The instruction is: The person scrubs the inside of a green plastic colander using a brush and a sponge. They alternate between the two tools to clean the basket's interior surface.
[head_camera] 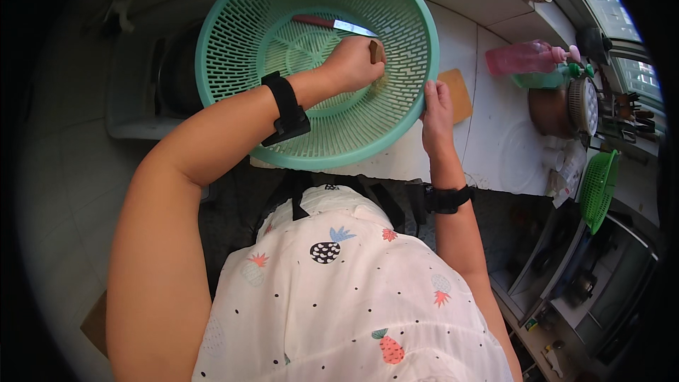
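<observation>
A large green plastic basket (316, 162) with slotted walls stands tilted at the counter's edge. Inside it, my left hand (353, 63) is closed around a brown-handled tool (376, 53), whose handle end sticks out of the fist. Below that fist a pale, bristle-like patch shows against the basket's inner wall; the fingers hide most of the tool. A knife (339, 25) with a reddish-brown handle lies in the basket, its tip close to my left knuckles. My right hand (438, 111) grips the basket's right rim, thumb side up.
Right of the basket lies a tan board (457, 96) on the white counter (490, 116). Farther right are a pink pump bottle (522, 58), a brown pot (549, 110) and a bright green basket (599, 191). A grey sink (135, 127) holds a dark basin at left.
</observation>
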{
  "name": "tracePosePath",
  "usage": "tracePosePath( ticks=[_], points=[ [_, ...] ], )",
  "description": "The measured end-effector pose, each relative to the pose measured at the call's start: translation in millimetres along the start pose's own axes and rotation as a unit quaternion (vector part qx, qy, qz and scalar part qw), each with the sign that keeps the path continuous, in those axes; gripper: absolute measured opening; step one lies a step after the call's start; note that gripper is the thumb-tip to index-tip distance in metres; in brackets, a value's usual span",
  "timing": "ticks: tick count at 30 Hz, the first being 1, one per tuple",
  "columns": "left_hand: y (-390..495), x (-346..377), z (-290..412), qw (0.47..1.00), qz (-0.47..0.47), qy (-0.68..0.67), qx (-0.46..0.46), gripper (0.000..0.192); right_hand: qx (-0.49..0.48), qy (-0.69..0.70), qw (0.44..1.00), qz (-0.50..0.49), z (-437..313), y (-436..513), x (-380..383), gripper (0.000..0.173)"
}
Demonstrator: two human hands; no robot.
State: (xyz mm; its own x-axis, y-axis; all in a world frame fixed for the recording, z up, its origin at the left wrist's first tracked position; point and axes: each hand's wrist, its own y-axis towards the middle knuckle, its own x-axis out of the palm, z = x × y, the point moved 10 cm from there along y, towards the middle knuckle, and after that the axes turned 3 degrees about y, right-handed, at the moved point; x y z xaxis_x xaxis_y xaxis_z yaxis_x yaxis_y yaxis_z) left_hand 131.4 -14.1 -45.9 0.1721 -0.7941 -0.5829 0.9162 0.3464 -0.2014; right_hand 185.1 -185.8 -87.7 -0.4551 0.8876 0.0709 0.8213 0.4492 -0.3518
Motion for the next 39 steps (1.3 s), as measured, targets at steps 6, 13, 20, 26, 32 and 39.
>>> tracePosePath(
  ticks=[6,13,20,26,32,39],
  points=[
    [-1,6,9,0.991,-0.031,-0.124,0.05,0.011,0.012,0.017,1.0,0.012,2,-1,0,0.02],
    [-2,13,-4,0.962,-0.076,-0.263,0.009,0.013,0.012,0.011,1.0,-0.001,2,0,1,0.02],
    [-9,6,-7,0.973,-0.06,-0.221,0.006,0.014,0.021,0.019,0.999,-0.029,5,-2,2,0.019],
    [-13,16,-1,0.994,-0.1,-0.02,0.031,0.014,0.027,0.016,0.999,-0.004,5,-2,1,0.022],
    [-17,17,14,0.951,-0.134,-0.272,0.068,0.009,0.026,0.026,0.999,-0.014,1,-5,4,0.021],
    [-14,9,11,0.952,-0.09,-0.285,0.058,0.013,0.034,0.027,0.999,-0.019,2,-7,4,0.019]
  ],
)
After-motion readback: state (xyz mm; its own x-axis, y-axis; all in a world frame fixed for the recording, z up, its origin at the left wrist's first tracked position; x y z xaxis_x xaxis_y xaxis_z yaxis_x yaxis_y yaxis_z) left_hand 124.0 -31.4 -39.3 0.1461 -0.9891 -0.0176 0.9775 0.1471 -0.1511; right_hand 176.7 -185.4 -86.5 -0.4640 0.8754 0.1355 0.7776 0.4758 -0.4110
